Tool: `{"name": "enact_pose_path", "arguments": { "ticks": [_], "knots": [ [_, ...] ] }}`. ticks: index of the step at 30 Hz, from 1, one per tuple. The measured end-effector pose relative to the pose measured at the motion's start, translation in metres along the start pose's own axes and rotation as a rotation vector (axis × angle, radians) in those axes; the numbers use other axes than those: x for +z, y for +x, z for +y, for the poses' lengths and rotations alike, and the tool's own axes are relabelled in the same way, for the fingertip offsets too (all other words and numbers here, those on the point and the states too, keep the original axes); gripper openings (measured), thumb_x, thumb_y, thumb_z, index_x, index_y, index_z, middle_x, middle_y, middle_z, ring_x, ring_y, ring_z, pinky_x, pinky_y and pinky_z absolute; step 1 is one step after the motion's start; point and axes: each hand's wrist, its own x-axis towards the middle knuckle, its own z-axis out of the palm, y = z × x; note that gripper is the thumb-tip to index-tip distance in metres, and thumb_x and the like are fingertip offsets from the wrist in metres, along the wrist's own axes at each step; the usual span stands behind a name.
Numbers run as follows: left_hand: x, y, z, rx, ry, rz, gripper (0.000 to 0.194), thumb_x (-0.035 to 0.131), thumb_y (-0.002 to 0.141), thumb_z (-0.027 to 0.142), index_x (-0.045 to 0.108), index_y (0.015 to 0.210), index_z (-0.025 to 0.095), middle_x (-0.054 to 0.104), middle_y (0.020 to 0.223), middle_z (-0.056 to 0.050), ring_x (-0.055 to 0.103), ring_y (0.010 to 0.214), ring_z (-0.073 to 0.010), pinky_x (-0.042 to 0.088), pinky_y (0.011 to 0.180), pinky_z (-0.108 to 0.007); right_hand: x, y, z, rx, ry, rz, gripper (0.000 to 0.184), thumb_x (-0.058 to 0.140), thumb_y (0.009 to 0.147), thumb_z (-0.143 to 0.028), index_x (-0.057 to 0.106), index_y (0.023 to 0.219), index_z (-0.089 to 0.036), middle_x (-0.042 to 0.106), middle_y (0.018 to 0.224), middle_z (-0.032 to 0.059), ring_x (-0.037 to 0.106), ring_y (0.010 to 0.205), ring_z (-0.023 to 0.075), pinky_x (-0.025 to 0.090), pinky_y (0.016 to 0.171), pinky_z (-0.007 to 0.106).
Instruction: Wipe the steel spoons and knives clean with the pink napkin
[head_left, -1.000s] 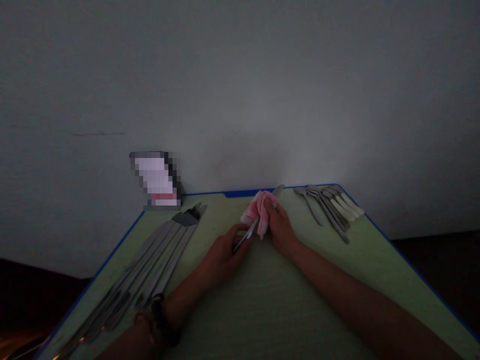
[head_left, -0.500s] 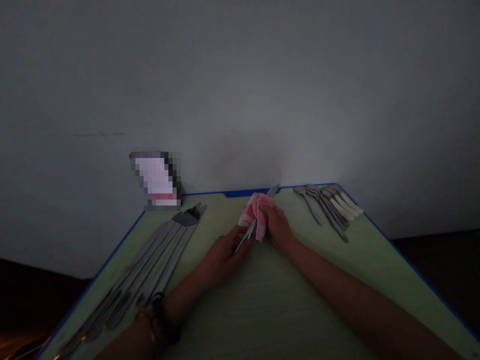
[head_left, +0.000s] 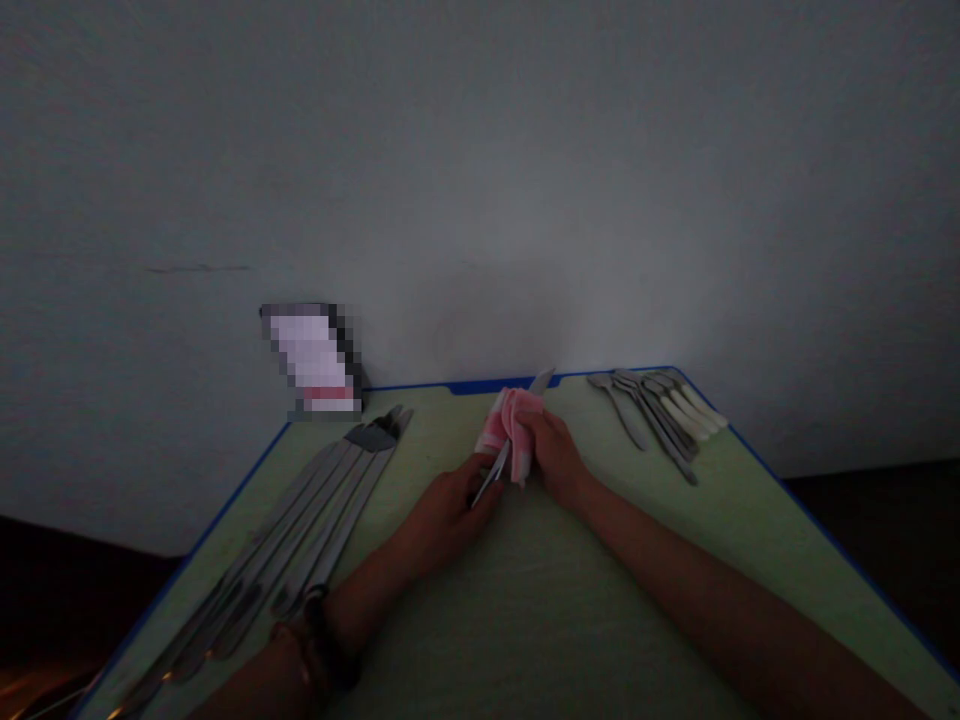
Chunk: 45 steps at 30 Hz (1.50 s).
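In the middle of the table, my left hand [head_left: 459, 505] is closed around the handle end of a silver table knife [head_left: 491, 475]. A pink and white cloth [head_left: 502, 420] is folded over the knife's middle, and the pointed blade tip sticks out beyond it towards the wall. My right hand [head_left: 556, 455] grips the cloth from the right side, pressing it round the blade. The part of the knife under the cloth is hidden.
Several long metal utensils [head_left: 300, 520] lie in a row on the left, partly under my left forearm. Several spoons [head_left: 649, 420], some white-handled, lie at the back right. A phone-like device [head_left: 311, 355], blurred out, leans against the wall [head_left: 480, 200] behind the blue-edged table [head_left: 540, 620].
Both hands stay in nearly the same place. The cloth and the knife tip have shifted very slightly to the left.
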Motion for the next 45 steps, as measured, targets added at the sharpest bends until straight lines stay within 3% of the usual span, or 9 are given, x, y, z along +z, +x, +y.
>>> {"name": "enact_pose_path", "arguments": {
  "ticks": [15, 25, 45],
  "knots": [
    [0.0016, 0.0003, -0.0001, -0.014, 0.042, 0.016, 0.029, 0.039, 0.091, 0.035, 0.052, 0.108, 0.016, 0.059, 0.063, 0.001, 0.052, 0.055, -0.0138, 0.035, 0.051, -0.022, -0.0021, -0.002, -0.0016, -0.045, -0.067, -0.06, 0.035, 0.056, 0.076, -0.051, 0.063, 0.08, -0.017, 0.061, 0.07, 0.002, 0.053, 0.068, 0.0155, 0.042, 0.062, 0.027],
    [0.0018, 0.0013, -0.0013, -0.02, 0.052, 0.021, 0.027, 0.039, 0.09, 0.036, 0.053, 0.104, 0.017, 0.063, 0.072, -0.002, 0.056, 0.06, -0.0151, 0.038, 0.055, -0.024, -0.0005, -0.0028, -0.0029, -0.029, -0.035, -0.033, 0.035, 0.058, 0.074, -0.05, 0.064, 0.079, -0.016, 0.061, 0.067, 0.0004, 0.053, 0.067, 0.0152, 0.042, 0.063, 0.027],
    [0.0001, 0.0016, 0.0016, -0.039, 0.055, -0.002, 0.032, 0.037, 0.091, 0.038, 0.052, 0.108, 0.016, 0.062, 0.069, -0.001, 0.055, 0.059, -0.0157, 0.039, 0.054, -0.025, 0.0005, 0.001, 0.0017, -0.005, 0.035, -0.041, 0.035, 0.06, 0.072, -0.05, 0.065, 0.079, -0.016, 0.063, 0.068, 0.0016, 0.054, 0.066, 0.0148, 0.043, 0.062, 0.027]
  ]
}}
